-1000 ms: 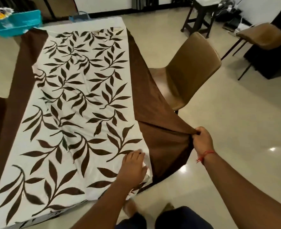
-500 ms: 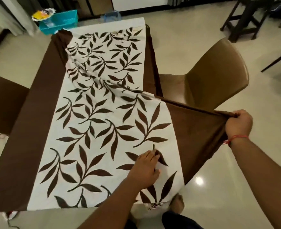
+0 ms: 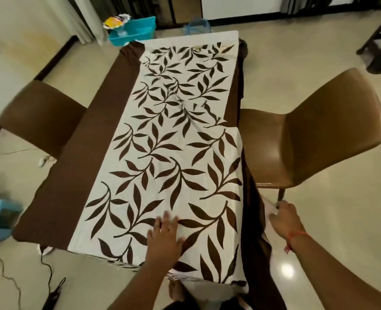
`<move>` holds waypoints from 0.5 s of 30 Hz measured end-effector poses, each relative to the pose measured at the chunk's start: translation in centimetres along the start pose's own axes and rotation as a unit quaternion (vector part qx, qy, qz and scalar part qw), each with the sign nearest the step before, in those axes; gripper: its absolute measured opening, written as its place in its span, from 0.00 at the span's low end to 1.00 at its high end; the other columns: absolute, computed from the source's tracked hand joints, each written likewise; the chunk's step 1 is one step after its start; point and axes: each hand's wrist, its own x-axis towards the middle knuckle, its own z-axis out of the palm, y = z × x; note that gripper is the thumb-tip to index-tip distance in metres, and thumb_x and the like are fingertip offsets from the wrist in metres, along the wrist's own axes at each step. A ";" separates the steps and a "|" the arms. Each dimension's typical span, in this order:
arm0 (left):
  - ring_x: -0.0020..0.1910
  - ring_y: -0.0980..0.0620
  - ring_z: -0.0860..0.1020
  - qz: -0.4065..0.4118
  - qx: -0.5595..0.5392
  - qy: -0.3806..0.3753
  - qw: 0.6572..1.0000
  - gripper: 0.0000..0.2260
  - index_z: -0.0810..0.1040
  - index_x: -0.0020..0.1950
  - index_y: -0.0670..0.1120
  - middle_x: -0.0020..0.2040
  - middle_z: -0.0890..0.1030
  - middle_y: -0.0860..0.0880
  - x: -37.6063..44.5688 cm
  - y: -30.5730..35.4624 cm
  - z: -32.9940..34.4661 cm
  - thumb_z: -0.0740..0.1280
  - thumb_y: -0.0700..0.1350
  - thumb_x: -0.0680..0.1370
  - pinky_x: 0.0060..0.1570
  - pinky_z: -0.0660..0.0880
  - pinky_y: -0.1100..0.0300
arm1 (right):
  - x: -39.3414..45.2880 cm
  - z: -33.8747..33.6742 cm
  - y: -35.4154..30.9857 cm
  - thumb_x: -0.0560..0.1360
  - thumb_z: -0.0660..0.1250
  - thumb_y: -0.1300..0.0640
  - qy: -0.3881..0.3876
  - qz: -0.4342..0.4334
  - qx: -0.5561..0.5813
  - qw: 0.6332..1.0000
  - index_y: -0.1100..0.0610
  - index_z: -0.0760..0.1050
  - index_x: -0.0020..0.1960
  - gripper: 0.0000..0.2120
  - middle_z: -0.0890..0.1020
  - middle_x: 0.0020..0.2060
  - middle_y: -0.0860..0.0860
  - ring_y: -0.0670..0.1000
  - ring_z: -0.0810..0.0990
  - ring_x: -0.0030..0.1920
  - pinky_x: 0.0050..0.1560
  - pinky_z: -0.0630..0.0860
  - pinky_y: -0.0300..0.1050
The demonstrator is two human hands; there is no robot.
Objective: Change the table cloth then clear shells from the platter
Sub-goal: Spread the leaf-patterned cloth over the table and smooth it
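I see the leafy table cloth [image 3: 162,153] spread over the desk, my left hand [image 3: 163,237] flat on it, fingers straight, my right hand [image 3: 284,220] off the right edge, fingers pinching the hanging cloth

I see both forearms reaching forward from the bottom edge, bare to the wrists. Left hand [image 3: 164,237] lies palm down, fingers straight and slightly spread, pointing away from the body; fingertips are motion-blurred. Left forearm runs up from lower centre, angled a little rightward. Right hand [image 3: 284,217] is out to the right, lower than the left, back of hand facing up, fingers curled downward at the knuckles. I cannot tell what they close on. A red thread [image 3: 296,237] circles the right wrist. Right forearm enters from the lower right corner.
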 end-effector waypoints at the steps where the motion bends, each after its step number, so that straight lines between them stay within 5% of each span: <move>1: 0.80 0.41 0.42 -0.016 0.000 -0.006 1.000 0.31 0.45 0.81 0.55 0.82 0.42 0.48 -0.3 -1.1 0.1 0.53 0.61 0.82 0.76 0.52 0.38 | -0.8 1.0 -1.2 0.76 0.68 0.60 0.023 -0.045 -0.024 0.998 0.61 0.70 0.68 0.21 0.71 0.65 0.62 0.64 0.74 0.63 0.64 0.72 0.55; 7: 0.80 0.42 0.40 -0.067 0.006 -0.015 0.998 0.31 0.41 0.80 0.58 0.81 0.39 0.50 -2.5 -6.9 0.2 0.50 0.62 0.81 0.76 0.50 0.39 | -7.0 8.8 -9.5 0.74 0.69 0.55 0.064 -0.348 -0.173 0.919 0.56 0.74 0.67 0.22 0.72 0.69 0.57 0.58 0.71 0.68 0.68 0.71 0.55; 12: 0.79 0.41 0.38 -0.055 0.002 -0.020 0.998 0.30 0.40 0.80 0.58 0.81 0.37 0.49 -2.3 -12.9 0.3 0.48 0.63 0.81 0.75 0.48 0.36 | -11.4 16.6 -13.4 0.80 0.58 0.44 -0.067 -0.326 -0.320 0.887 0.48 0.53 0.79 0.30 0.48 0.80 0.53 0.58 0.48 0.79 0.77 0.51 0.59; 15: 0.79 0.43 0.37 -0.043 -0.010 -0.019 0.999 0.30 0.39 0.80 0.57 0.78 0.32 0.51 -2.4 -17.6 0.3 0.49 0.62 0.82 0.76 0.45 0.39 | -13.8 20.6 -15.3 0.80 0.58 0.44 -0.059 -0.292 -0.350 0.888 0.46 0.48 0.80 0.32 0.45 0.80 0.53 0.59 0.44 0.79 0.77 0.50 0.60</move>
